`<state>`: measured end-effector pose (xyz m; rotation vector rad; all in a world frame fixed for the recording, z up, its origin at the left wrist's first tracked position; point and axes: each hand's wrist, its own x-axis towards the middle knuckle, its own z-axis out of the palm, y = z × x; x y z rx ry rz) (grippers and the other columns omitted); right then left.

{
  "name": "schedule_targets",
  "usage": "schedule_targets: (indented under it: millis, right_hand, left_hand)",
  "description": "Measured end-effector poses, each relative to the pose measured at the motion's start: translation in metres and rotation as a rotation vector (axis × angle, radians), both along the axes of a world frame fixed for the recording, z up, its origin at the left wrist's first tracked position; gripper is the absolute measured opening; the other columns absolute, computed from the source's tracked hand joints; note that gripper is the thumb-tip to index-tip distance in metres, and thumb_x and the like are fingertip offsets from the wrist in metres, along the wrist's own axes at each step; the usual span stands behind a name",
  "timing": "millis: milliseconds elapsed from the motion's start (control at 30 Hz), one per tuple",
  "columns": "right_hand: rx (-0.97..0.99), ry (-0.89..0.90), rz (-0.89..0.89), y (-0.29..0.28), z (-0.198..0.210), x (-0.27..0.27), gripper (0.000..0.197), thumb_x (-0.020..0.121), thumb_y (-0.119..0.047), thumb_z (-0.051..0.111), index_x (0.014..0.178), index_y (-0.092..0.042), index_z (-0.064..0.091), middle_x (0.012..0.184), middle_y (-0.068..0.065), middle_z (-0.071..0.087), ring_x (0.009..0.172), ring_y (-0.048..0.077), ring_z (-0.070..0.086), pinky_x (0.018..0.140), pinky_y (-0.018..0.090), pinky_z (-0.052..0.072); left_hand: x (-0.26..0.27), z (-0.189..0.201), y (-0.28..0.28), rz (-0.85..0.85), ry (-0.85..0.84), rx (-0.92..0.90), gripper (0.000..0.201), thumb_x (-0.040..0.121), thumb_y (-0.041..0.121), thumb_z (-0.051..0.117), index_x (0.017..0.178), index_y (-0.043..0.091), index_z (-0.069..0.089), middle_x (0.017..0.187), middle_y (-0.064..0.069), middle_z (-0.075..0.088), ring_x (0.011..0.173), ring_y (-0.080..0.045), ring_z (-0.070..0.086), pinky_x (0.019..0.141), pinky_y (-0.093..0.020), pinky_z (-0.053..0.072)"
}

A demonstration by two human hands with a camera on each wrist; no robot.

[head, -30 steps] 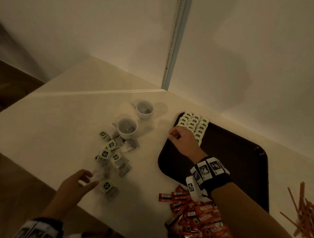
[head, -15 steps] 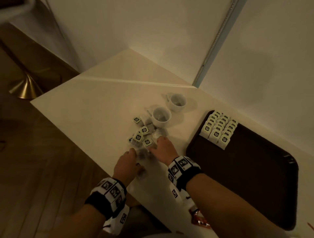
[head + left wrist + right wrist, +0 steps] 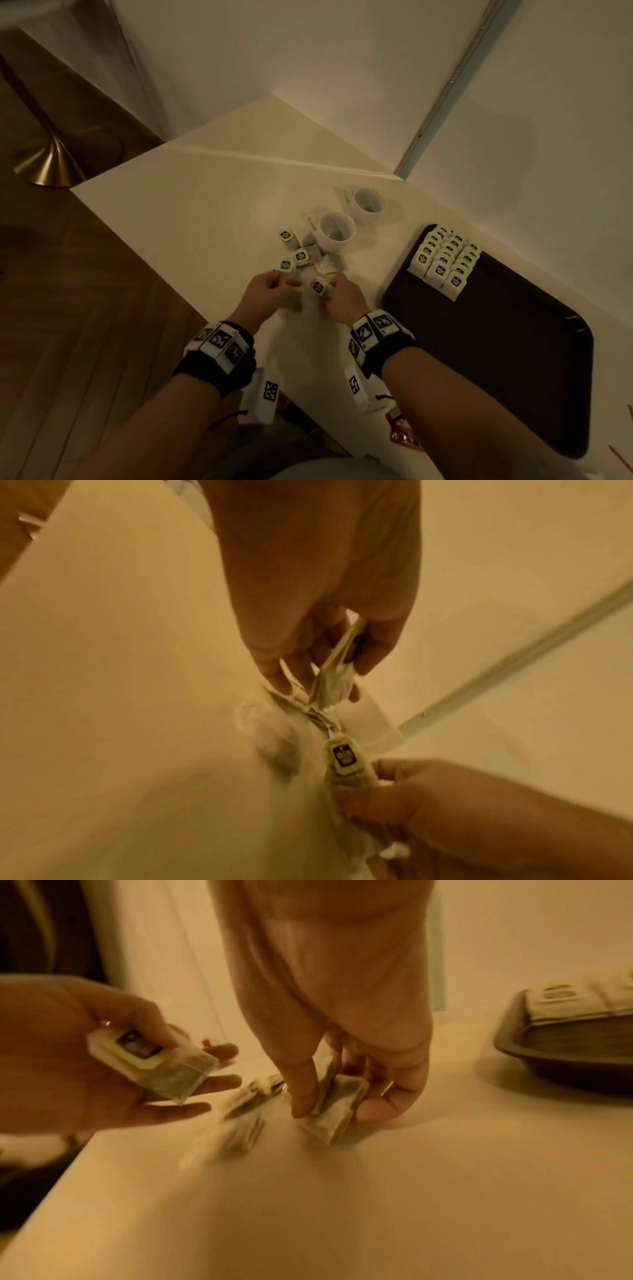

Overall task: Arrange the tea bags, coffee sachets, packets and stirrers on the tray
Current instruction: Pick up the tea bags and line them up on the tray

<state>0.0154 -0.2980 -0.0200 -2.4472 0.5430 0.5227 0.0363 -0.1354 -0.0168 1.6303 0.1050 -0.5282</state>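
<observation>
Cream tabletop point(image 3: 191, 212) meets white walls point(image 3: 308, 61) above wood floor point(image 3: 85, 325); each hand's grip pinches tea bags point(image 3: 318, 286).

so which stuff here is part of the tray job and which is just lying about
Job:
- loose paper tea bags on the white table
- rows of tea bags on the dark brown tray
- red coffee sachets
- left hand, right hand, each holding tea bags

Lying about:
- two white ceramic cups
- brass lamp base

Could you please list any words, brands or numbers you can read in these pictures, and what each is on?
None is legible.
Labels of the tea bags on the tray: too small.
Held tea bag label: blurred.
Wristband markers: patterns, not words.
Red sachets: too small.
</observation>
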Motion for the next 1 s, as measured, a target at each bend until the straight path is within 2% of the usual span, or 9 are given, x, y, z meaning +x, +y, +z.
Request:
schedule_targets:
  millis: [100,200,267,367,500,600,733,867,1000]
  right_hand:
    - [0.200,-0.077,-0.123,-0.017,0.015,-0.002,0.040,0.081,-0.019,0.070,0.116,-0.013,0.051,0.116,0.010,0.061,0.109,0.029,0.057,0.087,0.034,0.046]
    - [0.392,-0.213,-0.212,-0.034,0.039,-0.001,0.035,0.078,-0.012,0.073,0.107,-0.016,0.053,0.104,0.010,0.065,0.097,0.024,0.062,0.077,0.034,0.051]
    - [0.470,-0.286,-0.192,-0.043,0.059,-0.003,0.034,0.081,-0.010,0.071,0.110,-0.014,0.054,0.101,0.009,0.066,0.082,0.012,0.059,0.065,0.021,0.044]
    - [0.523,-0.347,-0.142,-0.051,0.083,-0.005,0.034,0.085,-0.012,0.067,0.117,-0.012,0.054,0.103,0.007,0.067,0.074,0.003,0.056,0.057,0.011,0.042]
    - [0.436,-0.438,-0.228,-0.056,0.094,-0.007,0.017,0.091,-0.020,0.059,0.106,-0.013,0.061,0.101,0.006,0.068,0.091,0.020,0.064,0.081,0.037,0.054]
    - [0.287,-0.549,-0.255,-0.065,0.098,-0.010,0.019,0.094,-0.025,0.054,0.089,-0.012,0.067,0.083,0.000,0.066,0.081,0.015,0.061,0.076,0.031,0.049]
    - [0.440,-0.654,-0.356,-0.081,0.106,-0.017,0.008,0.091,-0.018,0.060,0.085,-0.015,0.065,0.080,0.005,0.064,0.076,0.013,0.058,0.074,0.030,0.046]
    - [0.489,-0.698,-0.259,-0.098,0.124,-0.025,0.012,0.090,-0.011,0.060,0.097,-0.021,0.060,0.092,0.013,0.069,0.080,0.017,0.061,0.073,0.027,0.046]
    - [0.361,-0.802,-0.103,-0.105,0.148,-0.030,0.010,0.093,-0.015,0.056,0.102,-0.017,0.061,0.089,-0.003,0.068,0.080,0.002,0.061,0.073,0.023,0.048]
  left_hand:
    - [0.011,0.025,-0.007,0.126,0.193,-0.404,0.045,0.090,-0.005,0.039,0.050,0.011,0.050,0.075,-0.011,0.066,0.086,-0.026,0.059,0.071,-0.028,0.046]
    - [0.024,0.038,-0.018,0.245,0.475,-0.694,0.031,0.088,0.013,0.042,0.058,0.012,0.051,0.056,-0.006,0.054,0.070,-0.025,0.058,0.084,-0.042,0.051]
    - [0.030,0.046,-0.032,0.142,0.536,-0.737,0.023,0.087,0.032,0.049,0.078,0.012,0.056,0.071,-0.008,0.058,0.074,-0.025,0.056,0.082,-0.045,0.055]
    - [0.030,0.057,-0.059,-0.138,0.540,-0.703,0.055,0.091,0.054,0.042,0.118,0.008,0.059,0.109,-0.013,0.063,0.093,-0.024,0.062,0.085,-0.041,0.054]
    - [0.016,0.079,-0.090,-0.319,0.527,-0.740,0.055,0.094,0.054,0.035,0.121,0.013,0.059,0.115,-0.010,0.067,0.097,-0.020,0.067,0.087,-0.036,0.054]
    - [0.013,0.084,-0.103,-0.296,0.530,-0.697,0.042,0.093,0.047,0.043,0.113,0.015,0.062,0.106,-0.005,0.070,0.091,-0.016,0.068,0.078,-0.028,0.057]
    - [0.015,0.083,-0.108,-0.287,0.468,-0.652,0.035,0.084,0.034,0.058,0.113,0.014,0.060,0.097,-0.005,0.067,0.083,-0.019,0.066,0.062,-0.021,0.055]
    - [0.017,0.091,-0.112,-0.286,0.352,-0.567,0.019,0.085,0.023,0.063,0.101,0.014,0.058,0.075,0.000,0.054,0.067,-0.014,0.060,0.065,-0.028,0.056]
    - [0.019,0.118,-0.120,-0.272,-0.142,-0.330,0.019,0.082,0.019,0.070,0.100,0.018,0.065,0.081,-0.005,0.054,0.068,-0.011,0.053,0.056,-0.023,0.051]
